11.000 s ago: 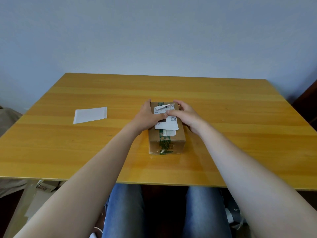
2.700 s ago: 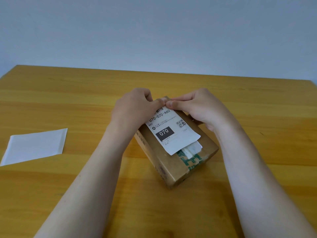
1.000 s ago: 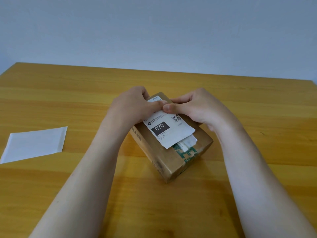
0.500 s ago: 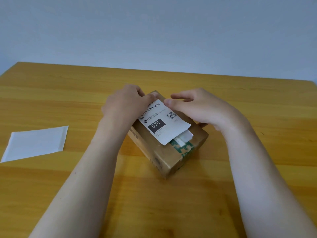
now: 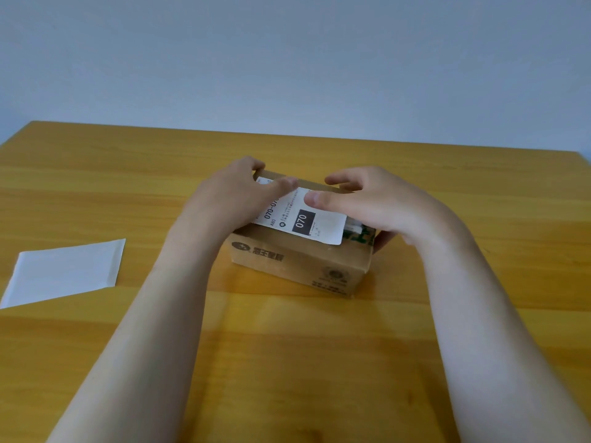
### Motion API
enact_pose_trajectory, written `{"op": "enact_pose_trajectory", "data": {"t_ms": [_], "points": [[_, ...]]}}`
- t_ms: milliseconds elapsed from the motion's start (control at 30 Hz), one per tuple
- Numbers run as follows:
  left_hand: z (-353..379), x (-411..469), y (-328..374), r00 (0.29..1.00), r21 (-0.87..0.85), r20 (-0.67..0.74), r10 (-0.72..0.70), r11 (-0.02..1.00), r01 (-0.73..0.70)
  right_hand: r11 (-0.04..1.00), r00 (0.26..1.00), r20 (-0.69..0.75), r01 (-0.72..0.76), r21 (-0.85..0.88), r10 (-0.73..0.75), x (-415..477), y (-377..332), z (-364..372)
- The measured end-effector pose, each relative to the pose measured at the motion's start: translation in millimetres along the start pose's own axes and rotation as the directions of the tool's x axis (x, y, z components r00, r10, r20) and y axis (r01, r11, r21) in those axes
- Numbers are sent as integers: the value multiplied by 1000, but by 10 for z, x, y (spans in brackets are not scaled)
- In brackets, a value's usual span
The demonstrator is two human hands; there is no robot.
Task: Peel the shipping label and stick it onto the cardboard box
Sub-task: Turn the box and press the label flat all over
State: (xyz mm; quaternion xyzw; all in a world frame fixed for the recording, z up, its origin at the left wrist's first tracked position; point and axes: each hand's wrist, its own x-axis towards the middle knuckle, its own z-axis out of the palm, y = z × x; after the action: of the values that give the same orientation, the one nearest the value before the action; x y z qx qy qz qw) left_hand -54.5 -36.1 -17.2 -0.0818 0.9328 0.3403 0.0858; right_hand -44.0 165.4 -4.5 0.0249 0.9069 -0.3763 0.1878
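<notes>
A small brown cardboard box [image 5: 297,263] lies on the wooden table [image 5: 319,362], its long printed side facing me. The white shipping label [image 5: 315,227], printed with "070", lies flat on the box's top, and green tape shows past its right edge. My left hand [image 5: 230,199] grips the box's left end; its fingers curl over the far corner and its thumb rests on the label. My right hand [image 5: 383,203] holds the right end. Its thumb presses on the label's middle, and its fingers spread over the far edge.
The blank white backing sheet [image 5: 67,273] lies flat on the table at the left, well apart from the box. A plain pale wall rises behind the table's far edge.
The box has been turned from diagonal until its long side faces me. Both hands stayed on it, and the right thumb slid down onto the label's middle.
</notes>
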Motion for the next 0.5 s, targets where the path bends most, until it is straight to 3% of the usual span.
{"op": "enact_pose_trajectory", "data": {"t_ms": [233,500], "points": [[13,0,1,996,35,81,47,998,-50,991,999,-32,0,-133,-5,71,55,23],[72,25,-9,999,117,-10,40,992,-38,983,989,-143,-1,-182,-25,121,77,87]]}}
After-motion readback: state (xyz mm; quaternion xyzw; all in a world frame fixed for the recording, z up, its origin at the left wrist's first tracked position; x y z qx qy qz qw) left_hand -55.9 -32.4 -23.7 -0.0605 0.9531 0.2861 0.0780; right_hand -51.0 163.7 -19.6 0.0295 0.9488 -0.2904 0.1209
